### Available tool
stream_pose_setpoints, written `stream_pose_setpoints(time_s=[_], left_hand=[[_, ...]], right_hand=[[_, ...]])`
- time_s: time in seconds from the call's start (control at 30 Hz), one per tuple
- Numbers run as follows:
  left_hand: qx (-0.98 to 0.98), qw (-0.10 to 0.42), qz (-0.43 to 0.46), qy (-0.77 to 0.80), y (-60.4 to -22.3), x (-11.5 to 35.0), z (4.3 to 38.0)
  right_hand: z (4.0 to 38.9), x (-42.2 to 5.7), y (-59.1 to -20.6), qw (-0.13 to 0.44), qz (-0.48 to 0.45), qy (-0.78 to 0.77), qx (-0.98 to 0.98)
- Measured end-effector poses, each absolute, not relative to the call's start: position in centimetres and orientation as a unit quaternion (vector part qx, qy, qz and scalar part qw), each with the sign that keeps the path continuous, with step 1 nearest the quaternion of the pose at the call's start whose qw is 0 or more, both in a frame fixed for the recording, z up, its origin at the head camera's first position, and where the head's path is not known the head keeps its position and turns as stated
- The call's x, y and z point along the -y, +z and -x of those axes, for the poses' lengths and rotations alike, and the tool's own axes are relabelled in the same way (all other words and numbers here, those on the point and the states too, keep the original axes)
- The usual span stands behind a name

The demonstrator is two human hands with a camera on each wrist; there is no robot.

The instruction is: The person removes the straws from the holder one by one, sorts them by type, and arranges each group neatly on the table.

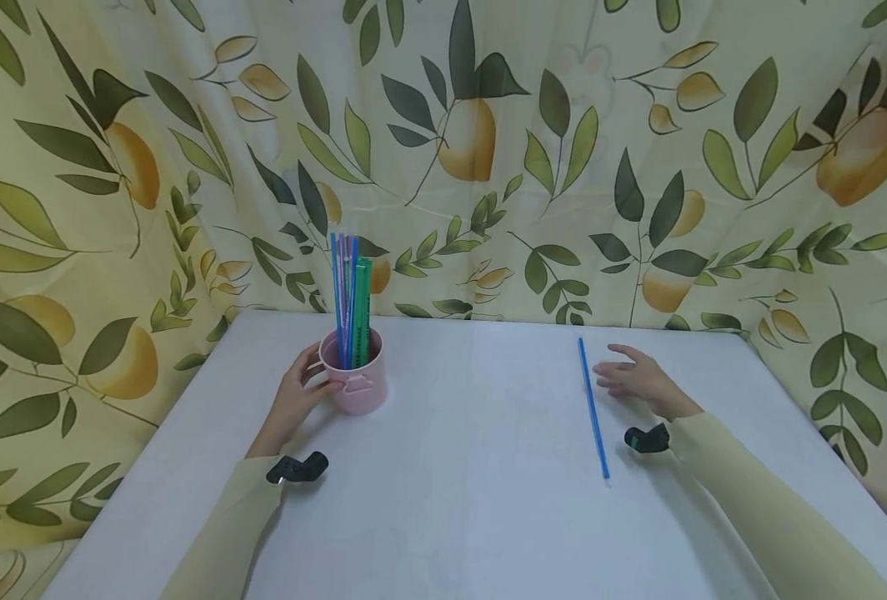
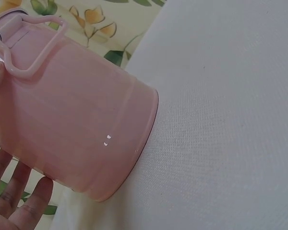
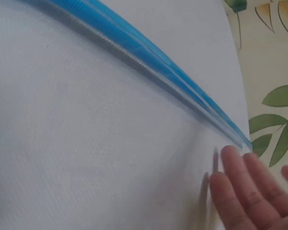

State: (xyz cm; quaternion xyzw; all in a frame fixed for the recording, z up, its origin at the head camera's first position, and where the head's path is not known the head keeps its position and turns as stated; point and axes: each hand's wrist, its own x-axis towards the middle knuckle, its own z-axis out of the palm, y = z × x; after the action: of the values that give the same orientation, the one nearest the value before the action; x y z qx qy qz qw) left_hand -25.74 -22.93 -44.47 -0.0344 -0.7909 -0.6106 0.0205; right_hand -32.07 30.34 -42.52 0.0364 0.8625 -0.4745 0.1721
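Observation:
In the head view my left hand (image 1: 293,402) holds a pink cup (image 1: 361,396) at the left, thumb near its front, fingers at its far left side. The left wrist view shows the pink cup (image 2: 86,115) close up, with a wire-like handle; its base rests on the table. Thin blue and purple sticks (image 1: 352,308) and a green strip (image 1: 362,312) with dark markings stand in it. On the right, a thin blue stick, straw-like (image 1: 593,408), lies on the table. My right hand (image 1: 638,380) is just right of it, fingers extended, holding nothing.
A white table (image 1: 473,483) spreads beneath both hands. Behind it and at the sides hangs a curtain (image 1: 428,225) printed with leaves and fruit. Black cameras (image 1: 646,439) are worn at both wrists, over pale green sleeves (image 1: 774,508).

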Motion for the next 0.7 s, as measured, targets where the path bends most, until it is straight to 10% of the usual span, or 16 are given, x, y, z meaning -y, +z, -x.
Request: stream_pose_setpoints(time_s=[0.47, 0.7], left_hand=[[0.792, 0.009, 0.026, -0.61, -43.2, 22.4, 25.4], [0.791, 0.011, 0.028, -0.611, -42.4, 22.2, 24.5]], right_hand=[[31.4, -27.9, -41.6, -0.059, 0.068, -0.513, -0.854], [31.4, -26.2, -40.3, -0.075, 0.098, -0.517, -0.847]])
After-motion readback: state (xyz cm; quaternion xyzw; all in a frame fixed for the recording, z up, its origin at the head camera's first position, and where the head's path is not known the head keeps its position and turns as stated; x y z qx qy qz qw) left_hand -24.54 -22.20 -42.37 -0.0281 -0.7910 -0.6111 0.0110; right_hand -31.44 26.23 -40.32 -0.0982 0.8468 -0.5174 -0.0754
